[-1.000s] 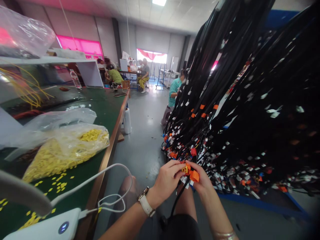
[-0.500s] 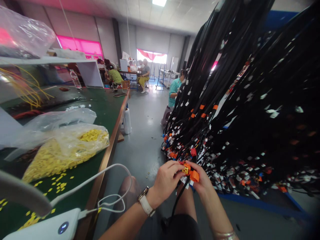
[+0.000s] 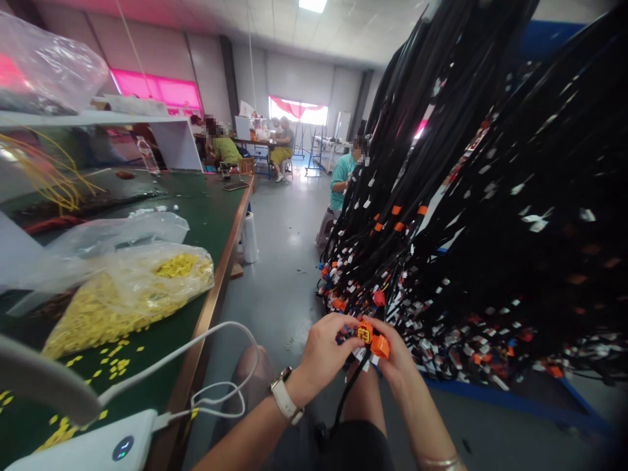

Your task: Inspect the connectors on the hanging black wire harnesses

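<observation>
Left fingers [image 3: 350,344] and right fingers [image 3: 381,326] pinch my orange connector [image 3: 364,332], likely light and stiff, best held by its sides.

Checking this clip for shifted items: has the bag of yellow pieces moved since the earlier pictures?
No; the bag of yellow pieces shows no visible shift either way against the table's brown edge.

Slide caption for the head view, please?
Left hand and right hand hold boxy orange plastic connectors near long, hanging black cables.
</observation>
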### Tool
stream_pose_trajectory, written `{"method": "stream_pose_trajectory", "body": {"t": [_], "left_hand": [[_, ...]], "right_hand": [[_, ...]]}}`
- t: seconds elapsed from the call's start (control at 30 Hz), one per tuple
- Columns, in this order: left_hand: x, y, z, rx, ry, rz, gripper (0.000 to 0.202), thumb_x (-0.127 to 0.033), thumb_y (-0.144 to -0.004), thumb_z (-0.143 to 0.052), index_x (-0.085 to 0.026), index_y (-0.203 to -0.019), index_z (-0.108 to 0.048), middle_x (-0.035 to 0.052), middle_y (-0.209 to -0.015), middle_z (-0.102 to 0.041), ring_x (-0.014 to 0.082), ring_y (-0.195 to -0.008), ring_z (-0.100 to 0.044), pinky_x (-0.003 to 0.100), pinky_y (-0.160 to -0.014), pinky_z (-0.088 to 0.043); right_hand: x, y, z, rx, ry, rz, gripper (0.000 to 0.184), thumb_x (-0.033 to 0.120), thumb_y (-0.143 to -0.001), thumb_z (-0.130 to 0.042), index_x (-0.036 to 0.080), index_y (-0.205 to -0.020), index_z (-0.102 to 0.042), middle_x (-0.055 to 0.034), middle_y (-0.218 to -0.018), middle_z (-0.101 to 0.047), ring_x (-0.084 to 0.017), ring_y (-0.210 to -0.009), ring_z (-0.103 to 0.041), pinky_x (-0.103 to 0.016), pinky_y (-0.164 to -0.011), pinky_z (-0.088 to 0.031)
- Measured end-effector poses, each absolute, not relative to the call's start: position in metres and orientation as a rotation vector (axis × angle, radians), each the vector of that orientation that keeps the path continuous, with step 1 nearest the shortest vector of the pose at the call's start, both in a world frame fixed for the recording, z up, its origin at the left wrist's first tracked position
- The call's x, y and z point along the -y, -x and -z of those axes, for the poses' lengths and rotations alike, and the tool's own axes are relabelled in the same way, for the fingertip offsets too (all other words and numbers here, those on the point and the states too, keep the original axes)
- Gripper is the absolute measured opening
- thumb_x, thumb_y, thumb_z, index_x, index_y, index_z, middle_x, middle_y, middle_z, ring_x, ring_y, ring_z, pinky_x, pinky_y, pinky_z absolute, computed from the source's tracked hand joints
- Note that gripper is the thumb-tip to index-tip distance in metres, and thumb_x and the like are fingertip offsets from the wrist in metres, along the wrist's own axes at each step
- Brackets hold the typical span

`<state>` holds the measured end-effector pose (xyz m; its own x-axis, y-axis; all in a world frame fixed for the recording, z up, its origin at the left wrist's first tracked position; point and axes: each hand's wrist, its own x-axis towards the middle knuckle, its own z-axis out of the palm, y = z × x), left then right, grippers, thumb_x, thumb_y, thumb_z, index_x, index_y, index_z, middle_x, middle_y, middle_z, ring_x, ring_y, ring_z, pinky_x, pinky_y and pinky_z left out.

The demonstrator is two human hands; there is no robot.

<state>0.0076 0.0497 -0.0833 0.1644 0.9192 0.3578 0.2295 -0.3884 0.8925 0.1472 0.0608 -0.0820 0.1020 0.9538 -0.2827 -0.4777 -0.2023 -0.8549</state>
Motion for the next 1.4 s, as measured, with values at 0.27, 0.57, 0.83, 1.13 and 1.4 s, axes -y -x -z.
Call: {"method": "stream_pose_trajectory", "body": {"t": [0.27,0.57,0.83,1.13,1.4], "left_hand": [[-0.052,-0.005,0.082,-1.062,-1.567,-1.109,0.033,-0.016,-0.065,-0.066,-0.021,-0.098,-0.065,-0.0005,-0.081,-0.065,0.0116,-0.069,-0.056,0.021,-0.063,-0.045],[-0.057,-0.002,0.084,-0.947,-1.459,-1.078,0.024,-0.021,-0.065,-0.068,-0.015,-0.088,-0.068,0.0016,-0.072,-0.064,0.0110,-0.063,-0.054,0.020,-0.060,-0.043],[-0.054,-0.007,0.084,-0.984,-1.404,-1.131,0.018,-0.022,-0.069,-0.067,-0.016,-0.085,-0.068,0.0023,-0.075,-0.067,0.0117,-0.064,-0.057,0.021,-0.060,-0.044],[-0.049,-0.008,0.083,-1.040,-1.831,-1.342,0.013,-0.017,-0.075,-0.062,-0.022,-0.086,-0.068,0.0028,-0.093,-0.063,0.0139,-0.087,-0.057,0.026,-0.081,-0.046],[-0.047,-0.005,0.085,-1.031,-2.127,-1.311,0.009,-0.018,-0.080,-0.056,-0.020,-0.083,-0.065,0.0029,-0.092,-0.064,0.0156,-0.090,-0.055,0.029,-0.083,-0.045]], "right_hand": [[-0.061,-0.143,0.081,0.498,1.058,-1.466,0.010,0.018,-0.051,-0.075,0.019,-0.058,-0.067,-0.0010,-0.060,-0.068,-0.015,-0.053,-0.061,-0.025,-0.051,-0.050],[-0.061,-0.142,0.081,0.488,1.067,-1.446,0.014,0.018,-0.050,-0.075,0.019,-0.060,-0.066,-0.0005,-0.058,-0.067,-0.016,-0.053,-0.060,-0.025,-0.051,-0.049],[-0.060,-0.141,0.083,0.474,1.056,-1.442,0.016,0.015,-0.050,-0.075,0.019,-0.063,-0.066,-0.0003,-0.061,-0.067,-0.016,-0.054,-0.060,-0.025,-0.050,-0.048],[-0.061,-0.139,0.083,0.503,1.051,-1.417,0.018,0.018,-0.049,-0.076,0.019,-0.062,-0.065,0.0011,-0.058,-0.066,-0.014,-0.051,-0.059,-0.023,-0.046,-0.046],[-0.060,-0.140,0.083,0.460,1.019,-1.459,0.016,0.016,-0.047,-0.076,0.017,-0.059,-0.067,-0.0002,-0.059,-0.068,-0.013,-0.054,-0.060,-0.020,-0.048,-0.047]]}}
